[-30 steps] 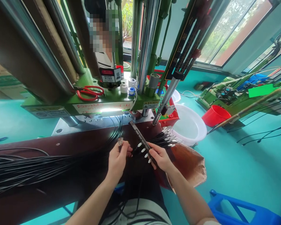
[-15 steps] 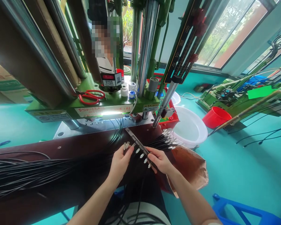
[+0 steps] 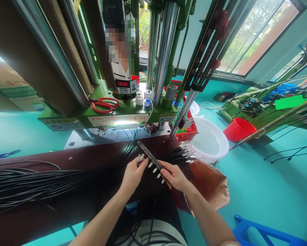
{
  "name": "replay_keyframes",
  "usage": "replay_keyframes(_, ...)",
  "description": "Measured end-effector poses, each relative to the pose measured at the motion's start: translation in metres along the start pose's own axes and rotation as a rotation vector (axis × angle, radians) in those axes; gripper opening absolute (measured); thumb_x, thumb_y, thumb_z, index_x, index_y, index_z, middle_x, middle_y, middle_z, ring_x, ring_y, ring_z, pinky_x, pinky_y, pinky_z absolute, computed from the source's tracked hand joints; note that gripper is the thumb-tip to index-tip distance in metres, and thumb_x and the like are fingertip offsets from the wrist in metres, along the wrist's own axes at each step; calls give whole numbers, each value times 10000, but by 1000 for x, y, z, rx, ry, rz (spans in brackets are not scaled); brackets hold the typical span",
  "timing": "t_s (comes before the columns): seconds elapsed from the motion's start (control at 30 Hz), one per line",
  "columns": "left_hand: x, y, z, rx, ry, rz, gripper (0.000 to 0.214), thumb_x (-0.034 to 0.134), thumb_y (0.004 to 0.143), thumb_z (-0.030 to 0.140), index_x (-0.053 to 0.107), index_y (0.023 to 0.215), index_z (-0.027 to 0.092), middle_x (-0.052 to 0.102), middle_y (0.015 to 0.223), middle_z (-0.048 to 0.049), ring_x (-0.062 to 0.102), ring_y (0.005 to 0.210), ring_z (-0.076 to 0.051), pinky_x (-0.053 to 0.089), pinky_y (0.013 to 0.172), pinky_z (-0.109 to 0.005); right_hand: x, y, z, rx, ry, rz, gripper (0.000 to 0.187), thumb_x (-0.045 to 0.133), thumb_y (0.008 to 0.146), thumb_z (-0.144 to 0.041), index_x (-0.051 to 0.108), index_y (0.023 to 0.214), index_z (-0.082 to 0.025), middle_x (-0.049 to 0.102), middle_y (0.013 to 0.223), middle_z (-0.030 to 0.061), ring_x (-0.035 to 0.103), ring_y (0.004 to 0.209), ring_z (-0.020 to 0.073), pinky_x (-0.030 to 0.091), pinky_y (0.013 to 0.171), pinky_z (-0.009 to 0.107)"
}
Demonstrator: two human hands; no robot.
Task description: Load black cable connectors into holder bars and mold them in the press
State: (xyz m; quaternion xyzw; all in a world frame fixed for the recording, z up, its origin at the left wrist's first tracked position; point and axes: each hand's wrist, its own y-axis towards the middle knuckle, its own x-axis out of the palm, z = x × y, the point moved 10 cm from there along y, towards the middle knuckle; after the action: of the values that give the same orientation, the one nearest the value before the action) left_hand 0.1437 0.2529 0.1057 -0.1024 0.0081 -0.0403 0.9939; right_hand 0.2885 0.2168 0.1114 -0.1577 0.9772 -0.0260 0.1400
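My right hand (image 3: 176, 176) grips the lower end of a narrow dark metal bar (image 3: 148, 152), which slants up and away to the left. Several silver cable plugs (image 3: 154, 170) stick out in a row along the bar's left side. Pinched in my left hand (image 3: 133, 175) are small silver cable plugs (image 3: 141, 158), just left of the bar's middle. My left thumb and fingertips are close against the bar; whether they touch it I cannot tell. Black cables (image 3: 182, 154) with silver ends lie just behind my right hand.
A brown table (image 3: 92, 152) carries a thick bundle of black cables (image 3: 40, 184) at left. Behind it stands a green press (image 3: 84, 121) with red scissors (image 3: 106, 105) on its ledge. At right are a white tub (image 3: 226, 147), a red bucket (image 3: 239, 130) and a paper bag (image 3: 209, 181). A person is behind the press.
The view has shifted slightly, with the surroundings now further right. My left fingers have moved a little, and the plug at my thumb tip no longer shows clearly. My right hand keeps its hold.
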Motion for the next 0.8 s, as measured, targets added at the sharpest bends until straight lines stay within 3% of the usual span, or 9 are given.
replay_keyframes(0.17,-14,0,15,57,-117,46,362,450,811,506,476,671,173,391,528,52,364,426,-71,293,380,-181,-7,1,12,37,267,46,484,491,859,-432,493,1270,-176,522,583,-39,410,311,35,313,284,152)
replay_keyframes(0.3,-2,1,5,-54,-83,-132,438,466,791,536,324,558,194,289,460,72,268,385,-59,207,362,-189,-6,1,10,18,315,-14,459,512,853,-422,516,1249,-190,529,593,-35,412,316,33,293,280,145)
replay_keyframes(0.37,6,2,2,-62,-35,-212,438,481,776,551,366,571,182,333,478,59,303,416,-67,223,388,-192,-4,0,7,2,292,-50,438,505,863,-408,523,1244,-192,536,599,-32,416,320,30,292,287,141)
replay_keyframes(0.5,12,3,0,-31,-36,-257,413,496,769,550,453,636,162,397,557,38,341,492,-79,265,435,-197,-3,-1,3,-17,247,-79,438,491,872,-402,519,1252,-185,547,603,-26,426,325,34,293,292,142)
replay_keyframes(0.63,11,2,-5,-89,-20,-268,435,483,761,574,384,608,179,333,506,60,290,440,-68,217,394,-194,-1,-2,0,-37,191,-117,447,467,883,-400,492,1281,-198,525,585,-35,417,327,34,298,299,144)
replay_keyframes(0.8,10,1,-14,-159,5,-268,450,461,754,589,309,580,203,249,455,85,217,370,-56,151,355,-199,2,-2,-9,-64,-72,-144,458,418,903,-373,448,1321,-188,474,507,-57,438,332,49,341,332,150)
